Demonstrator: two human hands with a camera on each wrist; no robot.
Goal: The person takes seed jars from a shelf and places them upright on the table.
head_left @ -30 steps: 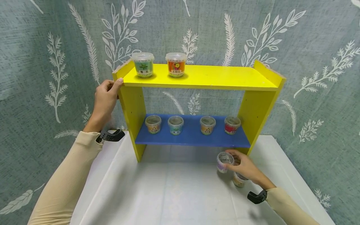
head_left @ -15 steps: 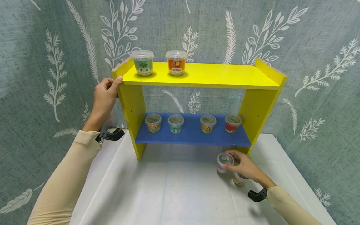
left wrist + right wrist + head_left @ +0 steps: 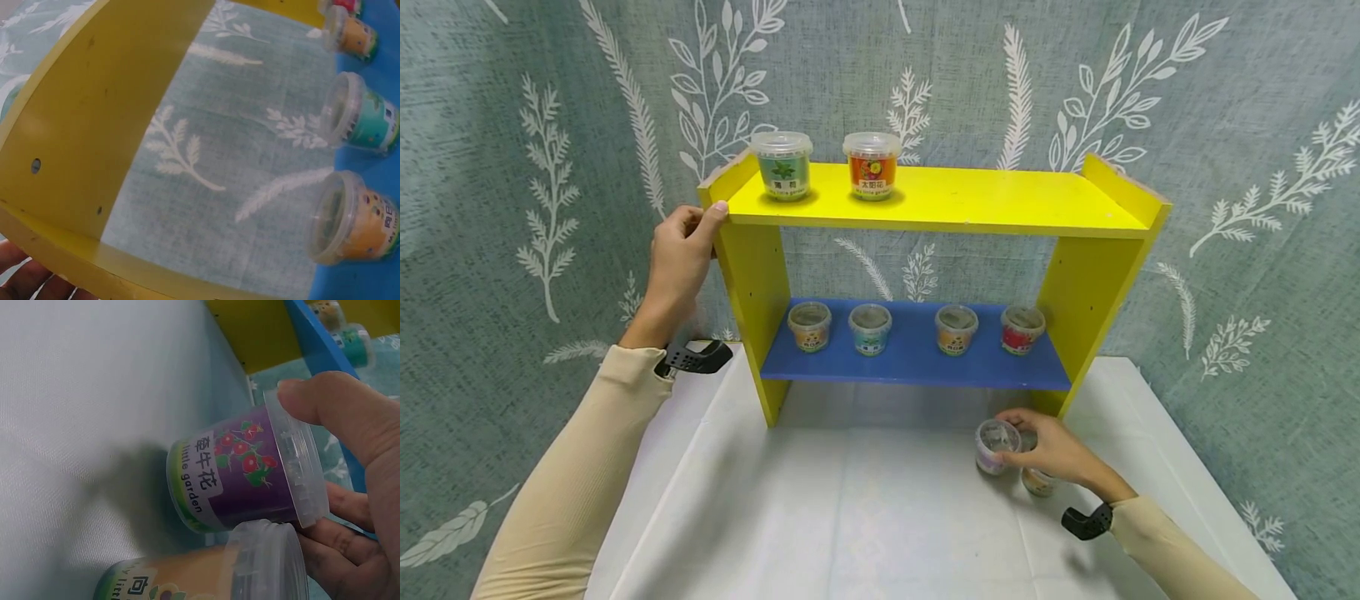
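On the white counter (image 3: 887, 517), just in front of the shelf (image 3: 940, 204), the right hand (image 3: 1052, 450) curls thumb and fingers around a purple pot (image 3: 996, 446), beside a yellow pot (image 3: 1037, 482). The left hand (image 3: 677, 262) grips the shelf's upper left corner.

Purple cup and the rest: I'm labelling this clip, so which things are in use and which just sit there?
In use:
right hand gripping the purple cup
left hand holding the yellow shelf

Just there:
orange cup beside the purple one
four cups on the blue shelf
green cup and red-orange cup on top
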